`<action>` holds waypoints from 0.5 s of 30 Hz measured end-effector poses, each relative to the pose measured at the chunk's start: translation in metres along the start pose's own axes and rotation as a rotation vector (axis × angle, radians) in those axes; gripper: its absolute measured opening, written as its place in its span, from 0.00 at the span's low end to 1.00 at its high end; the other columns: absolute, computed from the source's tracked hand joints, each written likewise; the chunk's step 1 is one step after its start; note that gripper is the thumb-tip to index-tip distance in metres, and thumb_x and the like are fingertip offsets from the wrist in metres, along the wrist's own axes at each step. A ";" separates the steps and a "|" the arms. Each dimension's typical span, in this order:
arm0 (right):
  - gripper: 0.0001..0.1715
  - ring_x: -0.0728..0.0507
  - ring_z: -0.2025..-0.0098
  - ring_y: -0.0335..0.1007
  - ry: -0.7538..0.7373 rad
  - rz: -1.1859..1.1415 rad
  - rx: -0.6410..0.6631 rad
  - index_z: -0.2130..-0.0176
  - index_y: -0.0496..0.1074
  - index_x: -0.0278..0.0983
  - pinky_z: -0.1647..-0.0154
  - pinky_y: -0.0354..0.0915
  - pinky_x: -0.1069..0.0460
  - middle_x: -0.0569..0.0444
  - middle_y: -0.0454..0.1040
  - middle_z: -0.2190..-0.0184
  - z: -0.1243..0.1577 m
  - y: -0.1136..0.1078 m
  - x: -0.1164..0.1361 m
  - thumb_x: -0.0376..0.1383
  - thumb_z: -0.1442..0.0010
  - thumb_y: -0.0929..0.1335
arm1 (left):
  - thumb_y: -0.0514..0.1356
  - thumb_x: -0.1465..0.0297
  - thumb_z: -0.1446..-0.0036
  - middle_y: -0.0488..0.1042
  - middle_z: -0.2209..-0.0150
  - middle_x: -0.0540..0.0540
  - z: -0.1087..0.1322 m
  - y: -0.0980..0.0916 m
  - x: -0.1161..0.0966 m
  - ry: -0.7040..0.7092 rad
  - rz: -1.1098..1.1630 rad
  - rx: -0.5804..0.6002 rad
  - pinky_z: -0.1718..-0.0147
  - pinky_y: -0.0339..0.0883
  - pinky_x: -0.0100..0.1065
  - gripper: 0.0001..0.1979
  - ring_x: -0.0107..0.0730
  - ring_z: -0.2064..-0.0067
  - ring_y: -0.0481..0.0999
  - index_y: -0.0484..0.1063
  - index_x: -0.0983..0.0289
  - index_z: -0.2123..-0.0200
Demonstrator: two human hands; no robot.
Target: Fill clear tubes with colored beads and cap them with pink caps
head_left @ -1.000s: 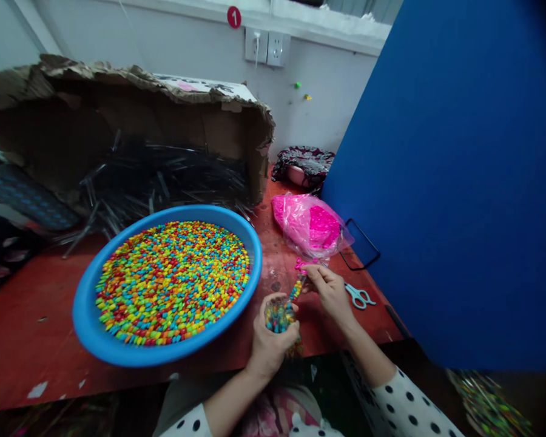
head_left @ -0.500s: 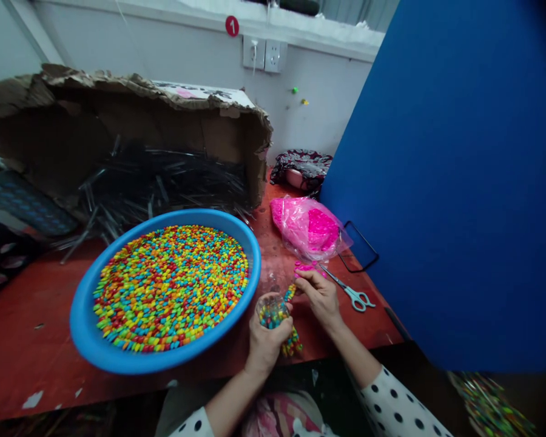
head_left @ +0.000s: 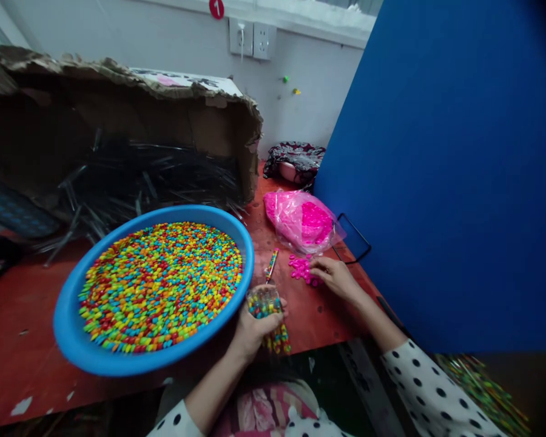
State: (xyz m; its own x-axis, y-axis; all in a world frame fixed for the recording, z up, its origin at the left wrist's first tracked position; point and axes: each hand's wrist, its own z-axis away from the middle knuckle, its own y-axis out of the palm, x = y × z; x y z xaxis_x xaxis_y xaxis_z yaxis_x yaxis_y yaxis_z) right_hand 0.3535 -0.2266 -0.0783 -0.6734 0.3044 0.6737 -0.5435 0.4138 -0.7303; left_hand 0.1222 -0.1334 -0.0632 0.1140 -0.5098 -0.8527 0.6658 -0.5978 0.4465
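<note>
My left hand point(head_left: 253, 328) is wrapped around a bundle of clear plastic tubes point(head_left: 273, 308) filled with multicoloured candies; the lower ends show below the thumb. Just beyond this hand is one filled tube point(head_left: 272, 264) with a pink tip, pointing away from me. Over on the right, my right hand point(head_left: 334, 276) has its fingers bent together at the edge of a small pile of pink caps point(head_left: 300, 267). Whatever lies between those fingertips is hidden. To the left stands a blue basin point(head_left: 250, 255) full of loose multicoloured candies point(head_left: 164, 285).
A clear bag of pink pieces point(head_left: 300, 221) lies beyond the pile. A torn cardboard box point(head_left: 250, 145) holding clear tubes point(head_left: 164, 176) stands behind the basin. A blue panel point(head_left: 437, 182) borders the red table point(head_left: 22, 340) on the right. A black wire frame point(head_left: 368, 247) leans there.
My right hand has left the tube top and moved right to the pink caps. A pink-tipped tube now shows beyond my left hand. The scissors are no longer visible. The view has shifted slightly.
</note>
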 end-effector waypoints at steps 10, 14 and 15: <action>0.11 0.44 0.62 0.68 -0.330 0.243 0.028 0.60 0.71 0.38 0.60 0.65 0.50 0.49 0.72 0.63 0.029 0.020 -0.019 0.32 0.38 0.60 | 0.62 0.76 0.65 0.76 0.71 0.54 0.063 -0.012 0.023 -0.448 0.156 0.209 0.73 0.66 0.32 0.30 0.34 0.72 0.74 0.63 0.66 0.53; 0.10 0.43 0.62 0.69 -0.352 0.286 -0.054 0.64 0.71 0.38 0.61 0.65 0.49 0.48 0.73 0.64 0.031 0.023 -0.026 0.33 0.38 0.60 | 0.64 0.79 0.69 0.76 0.73 0.52 0.075 -0.008 0.023 -0.484 0.075 0.335 0.72 0.66 0.33 0.37 0.34 0.73 0.75 0.60 0.64 0.50; 0.10 0.43 0.61 0.69 -0.353 0.294 -0.078 0.65 0.71 0.38 0.60 0.65 0.49 0.48 0.73 0.64 0.032 0.022 -0.025 0.34 0.38 0.61 | 0.65 0.80 0.70 0.76 0.73 0.51 0.076 -0.007 0.021 -0.495 0.052 0.358 0.72 0.66 0.32 0.38 0.33 0.74 0.74 0.60 0.64 0.51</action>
State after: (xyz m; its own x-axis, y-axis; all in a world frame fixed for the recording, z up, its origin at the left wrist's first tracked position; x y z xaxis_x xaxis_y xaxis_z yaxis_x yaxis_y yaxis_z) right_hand 0.3422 -0.2528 -0.1152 -0.9299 0.1133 0.3500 -0.2742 0.4209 -0.8647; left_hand 0.0638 -0.1872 -0.0635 -0.2738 -0.7192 -0.6386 0.3693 -0.6917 0.6207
